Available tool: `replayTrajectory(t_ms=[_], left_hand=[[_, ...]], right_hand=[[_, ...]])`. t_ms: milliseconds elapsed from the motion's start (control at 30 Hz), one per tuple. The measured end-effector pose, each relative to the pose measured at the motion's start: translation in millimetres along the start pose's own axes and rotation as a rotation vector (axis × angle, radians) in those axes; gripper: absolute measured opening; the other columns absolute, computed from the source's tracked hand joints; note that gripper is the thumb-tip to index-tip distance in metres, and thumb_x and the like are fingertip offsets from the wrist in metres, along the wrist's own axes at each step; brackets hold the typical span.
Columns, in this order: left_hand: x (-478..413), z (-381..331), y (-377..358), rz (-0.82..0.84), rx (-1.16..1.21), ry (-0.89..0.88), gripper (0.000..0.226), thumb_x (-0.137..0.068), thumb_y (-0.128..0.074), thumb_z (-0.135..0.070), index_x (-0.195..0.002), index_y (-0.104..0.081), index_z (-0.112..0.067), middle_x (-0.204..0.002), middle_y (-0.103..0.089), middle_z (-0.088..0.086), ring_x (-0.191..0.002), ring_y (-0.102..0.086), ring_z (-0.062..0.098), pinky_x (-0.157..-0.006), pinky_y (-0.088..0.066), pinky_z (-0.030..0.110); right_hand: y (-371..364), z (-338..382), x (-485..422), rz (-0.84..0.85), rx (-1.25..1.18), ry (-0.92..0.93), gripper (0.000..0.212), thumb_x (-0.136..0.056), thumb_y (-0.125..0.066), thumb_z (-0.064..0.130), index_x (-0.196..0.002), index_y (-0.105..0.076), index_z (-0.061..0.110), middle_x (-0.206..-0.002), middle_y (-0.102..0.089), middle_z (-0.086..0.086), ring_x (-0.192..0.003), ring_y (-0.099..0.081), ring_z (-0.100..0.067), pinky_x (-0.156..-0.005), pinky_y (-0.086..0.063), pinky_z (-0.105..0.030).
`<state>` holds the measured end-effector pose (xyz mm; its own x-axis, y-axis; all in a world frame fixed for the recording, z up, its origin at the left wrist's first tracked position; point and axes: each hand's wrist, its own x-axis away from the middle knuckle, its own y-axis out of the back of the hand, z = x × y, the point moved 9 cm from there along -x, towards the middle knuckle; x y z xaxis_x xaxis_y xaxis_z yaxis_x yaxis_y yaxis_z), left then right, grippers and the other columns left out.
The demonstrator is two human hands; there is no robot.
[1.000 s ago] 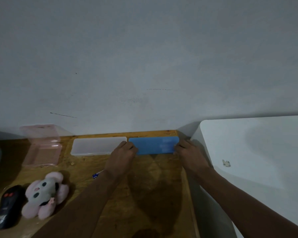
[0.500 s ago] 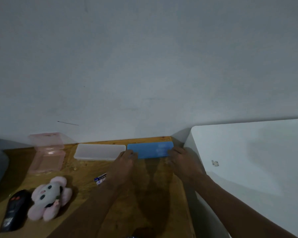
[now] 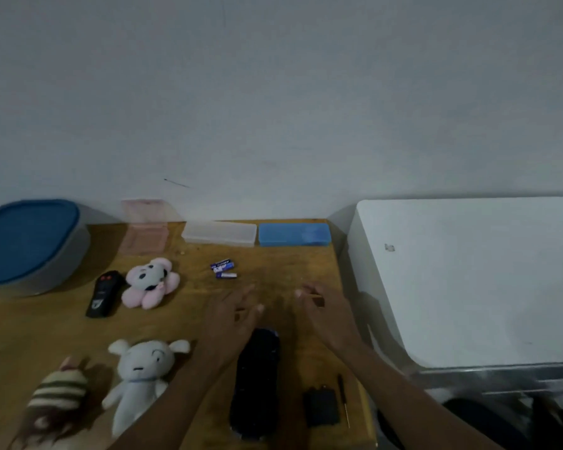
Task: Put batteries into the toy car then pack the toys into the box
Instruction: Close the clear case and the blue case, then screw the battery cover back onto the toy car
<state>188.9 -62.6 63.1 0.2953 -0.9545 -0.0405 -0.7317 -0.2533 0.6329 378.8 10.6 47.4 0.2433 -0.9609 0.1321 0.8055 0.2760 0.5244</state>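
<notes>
A plain grey wall stood behind a wooden table (image 3: 46, 329), with a white appliance (image 3: 468, 280) against its right side. By my reading the task had barely begun. The two batteries (image 3: 223, 269) lay loose on the bare wood in the middle of the table, well apart from the dark toy car (image 3: 257, 381), which lay lengthwise at the near edge between the person's forearms. Just right of the car lay a small dark piece (image 3: 320, 405), perhaps its battery cover, and a thin screwdriver (image 3: 342, 397), so the compartment may already have been opened; the dim picture did not show it. The left hand (image 3: 233, 315) and the right hand (image 3: 325, 315) hung over the table just past the car's far end, fingers spread and slack, grasping nothing. None of the toys was packed: the pink plush (image 3: 152, 282) and the black remote (image 3: 103, 293) sat left of centre, and the white plush (image 3: 143, 375) and the striped plush (image 3: 57, 391) at the near left. The grey box (image 3: 56, 264) with its blue lid on, at the far left, was probably the one meant for them. Along the wall lay an open pink case (image 3: 143, 235), a clear case (image 3: 218, 233) and a blue case (image 3: 294, 234). Loading the batteries, closing the car and all the packing were left.
</notes>
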Motion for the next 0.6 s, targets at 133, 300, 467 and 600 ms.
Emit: replayTrajectory(t_ms=[133, 300, 467, 600], left_hand=[[37, 17, 3, 0.04, 0.069, 0.068, 0.045, -0.089, -0.064, -0.034, -0.132, -0.055, -0.023, -0.122, -0.063, -0.004, -0.108, -0.06, 0.008, -0.092, -0.053, 0.032], [74, 40, 6, 0.084, 0.091, 0.142, 0.058, -0.088, -0.065, -0.034, -0.142, -0.044, -0.027, -0.13, -0.06, -0.004, -0.115, -0.059, 0.011, -0.097, -0.05, 0.033], [104, 56, -4, 0.251, 0.064, 0.171, 0.07, -0.091, -0.062, -0.032, -0.15, -0.024, -0.03, -0.116, -0.059, 0.003, -0.102, -0.055, 0.013, -0.095, -0.048, 0.042], [115, 53, -17, 0.385, 0.109, 0.172, 0.071, -0.095, -0.055, -0.032, -0.152, -0.012, -0.028, -0.135, -0.051, -0.002, -0.123, -0.05, 0.014, -0.098, -0.043, 0.031]], right_hand=[[-16, -7, 38, 0.003, 0.011, -0.012, 0.043, -0.088, -0.058, 0.049, -0.123, -0.06, 0.024, -0.116, -0.066, 0.006, -0.098, -0.061, -0.006, -0.089, -0.053, -0.034], [-35, -13, 87, 0.017, 0.047, -0.08, 0.049, -0.09, -0.057, 0.044, -0.134, -0.052, 0.022, -0.127, -0.06, 0.005, -0.106, -0.06, -0.009, -0.089, -0.047, -0.023], [-57, -18, 119, 0.038, 0.081, -0.071, 0.054, -0.092, -0.058, 0.034, -0.14, -0.044, 0.014, -0.132, -0.058, -0.004, -0.119, -0.055, -0.016, -0.094, -0.044, -0.024], [-61, -27, 132, 0.02, 0.069, -0.139, 0.043, -0.094, -0.057, 0.029, -0.129, -0.054, 0.005, -0.112, -0.066, -0.009, -0.108, -0.06, -0.023, -0.088, -0.049, -0.033]])
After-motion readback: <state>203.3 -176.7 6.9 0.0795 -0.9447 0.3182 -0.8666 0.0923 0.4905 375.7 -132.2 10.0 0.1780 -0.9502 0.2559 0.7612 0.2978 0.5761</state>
